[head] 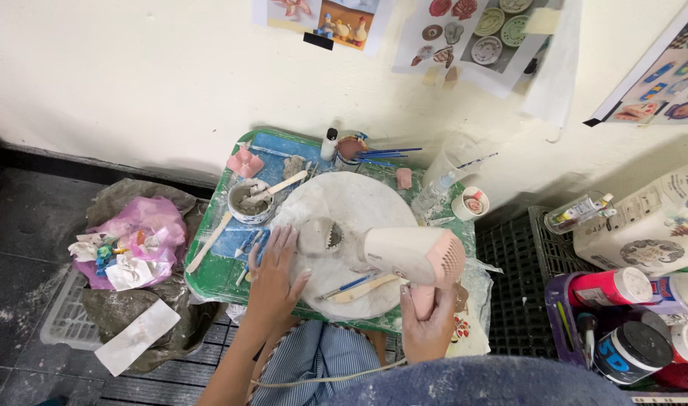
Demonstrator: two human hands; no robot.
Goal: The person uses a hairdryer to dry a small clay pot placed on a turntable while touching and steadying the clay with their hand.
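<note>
My right hand (428, 325) grips the pink handle of a white and pink hair dryer (408, 254), whose nozzle points left at a small grey clay piece with a toothed opening (320, 236). The clay piece stands on a round white board (359, 199) set on a green tray (212, 274). My left hand (273, 280) rests flat on the board's left edge, fingers spread, just below and left of the clay piece. A blue-handled brush and a wooden tool (359, 288) lie on the board under the dryer.
A bowl of grey clay slip with a wooden stick (250, 201) sits at the tray's left. Brushes, a small bottle and a cup (472, 203) stand at the back. A pink bag of scraps (137, 244) lies left; paint jars in crates (630, 331) stand right.
</note>
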